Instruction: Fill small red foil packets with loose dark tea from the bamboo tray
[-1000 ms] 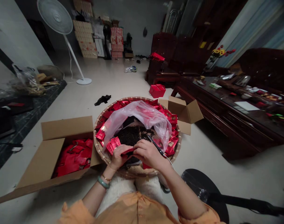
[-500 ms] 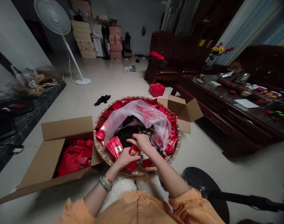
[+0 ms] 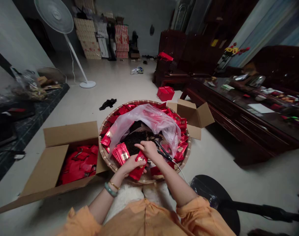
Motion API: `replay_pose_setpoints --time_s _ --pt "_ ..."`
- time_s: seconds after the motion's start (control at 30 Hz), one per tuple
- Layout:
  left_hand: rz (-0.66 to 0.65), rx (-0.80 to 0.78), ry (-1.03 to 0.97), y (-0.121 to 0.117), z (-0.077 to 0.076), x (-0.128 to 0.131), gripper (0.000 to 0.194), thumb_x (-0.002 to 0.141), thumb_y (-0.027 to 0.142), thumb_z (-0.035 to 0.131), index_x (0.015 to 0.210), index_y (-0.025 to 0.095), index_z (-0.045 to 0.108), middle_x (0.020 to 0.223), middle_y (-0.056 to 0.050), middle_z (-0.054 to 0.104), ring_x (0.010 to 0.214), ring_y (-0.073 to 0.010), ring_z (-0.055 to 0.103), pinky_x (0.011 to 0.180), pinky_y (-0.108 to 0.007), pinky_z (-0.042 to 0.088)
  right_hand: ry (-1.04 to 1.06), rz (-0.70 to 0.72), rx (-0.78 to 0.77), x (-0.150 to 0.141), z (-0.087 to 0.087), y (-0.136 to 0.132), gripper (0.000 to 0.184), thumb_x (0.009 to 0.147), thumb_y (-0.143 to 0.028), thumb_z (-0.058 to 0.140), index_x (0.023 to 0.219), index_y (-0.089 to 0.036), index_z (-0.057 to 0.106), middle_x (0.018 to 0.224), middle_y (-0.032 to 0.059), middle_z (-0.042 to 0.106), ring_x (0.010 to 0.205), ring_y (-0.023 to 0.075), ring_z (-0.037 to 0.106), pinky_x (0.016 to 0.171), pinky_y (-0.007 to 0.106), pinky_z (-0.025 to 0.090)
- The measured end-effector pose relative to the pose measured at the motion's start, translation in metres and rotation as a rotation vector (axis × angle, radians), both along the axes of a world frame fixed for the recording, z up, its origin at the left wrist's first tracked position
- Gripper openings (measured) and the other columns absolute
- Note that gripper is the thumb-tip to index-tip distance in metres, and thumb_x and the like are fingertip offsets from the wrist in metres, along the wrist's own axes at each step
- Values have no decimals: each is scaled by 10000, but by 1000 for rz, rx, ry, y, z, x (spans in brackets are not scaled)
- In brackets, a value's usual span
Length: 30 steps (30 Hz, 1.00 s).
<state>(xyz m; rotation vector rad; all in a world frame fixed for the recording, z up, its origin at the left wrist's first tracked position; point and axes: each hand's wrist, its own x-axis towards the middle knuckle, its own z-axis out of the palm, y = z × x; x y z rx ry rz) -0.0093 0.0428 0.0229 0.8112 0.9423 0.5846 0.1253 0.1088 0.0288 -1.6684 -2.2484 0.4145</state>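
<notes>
My left hand is wrapped around a red foil packet with gold print, tilted over the near side of a round bamboo basket. At the packet's upper end, my right hand has its fingers pinched together; its exact grip is partly hidden. Behind the hands, dark loose tea leaves lie in a clear plastic bag. A black hair straightener with a white cord rests beside my right wrist, its jaws apart. A stack of red packets stands left of my left hand.
More red packets ring the basket. An open carton of red packets sits at left; another open carton is behind right. A black round stand base lies at right, near a dark wooden table. A white fan stands behind.
My hands stay on the same packet, which now shows more of its printed front. The straightener's jaws appear wider apart. The view has shifted slightly.
</notes>
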Motion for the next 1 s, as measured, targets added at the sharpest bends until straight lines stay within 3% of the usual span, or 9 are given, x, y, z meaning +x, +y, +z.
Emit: replay_pose_setpoints --time_s 0.13,0.17,0.23,0.33,0.47,0.57,0.7,0.8,1.0 --pt "141 16 21 3 -4 -1 476 580 368 784 899 133 519 848 -123 709 532 -166 655 482 -243 498 -1 -174 62 28 -10 1 448 956 -446 255 902 -185 615 844 54 640 780 153 576 667 229 357" --pt "177 12 16 3 -5 -2 476 578 368 786 894 134 519 861 -130 709 532 -165 654 478 -243 499 -64 -242 73 37 -15 -1 366 924 -452 364 1000 -179 596 939 81 627 864 183 570 708 246 374" --pt "243 9 2 4 -6 -3 482 574 365 791 900 138 519 888 -136 708 541 -166 658 471 -241 501 -234 -353 25 52 -28 -7 459 812 -420 580 1181 -155 512 1060 139 580 955 247 546 742 297 401" --pt "295 19 -11 5 -8 -3 486 563 357 800 895 139 519 928 -140 704 555 -170 664 463 -241 505 -350 -360 -97 63 -49 -18 622 752 -291 658 1299 -138 405 1075 166 559 977 273 545 732 332 438" --pt "287 16 -17 4 -5 -3 506 557 344 806 919 132 523 951 -147 700 563 -172 666 476 -246 513 -246 -366 -140 72 -58 -20 564 798 -266 603 1307 -131 399 1096 174 567 990 265 566 745 334 464" --pt "277 4 -7 4 -3 -4 531 560 340 806 957 134 519 939 -143 703 560 -170 665 492 -248 515 43 -263 -144 81 -44 -14 478 831 -380 560 1240 -143 491 1106 149 606 998 243 588 809 318 457" --pt "255 12 21 6 -7 -4 513 556 347 804 929 134 524 921 -138 703 544 -167 660 481 -242 502 396 -46 -190 80 -9 -11 467 848 -499 481 1172 -178 582 1097 78 654 976 230 609 818 305 459" --pt "211 31 24 6 -10 -1 513 551 351 805 925 132 532 876 -117 704 538 -170 658 475 -239 494 431 116 -303 66 12 -13 492 822 -531 502 1140 -176 624 1069 63 675 932 237 625 797 309 462" --pt "134 41 7 4 -9 -1 524 577 342 797 977 139 527 848 -99 704 532 -159 646 502 -257 503 375 181 -358 42 28 -13 399 801 -464 558 1022 -162 697 957 54 706 854 217 628 716 263 434"
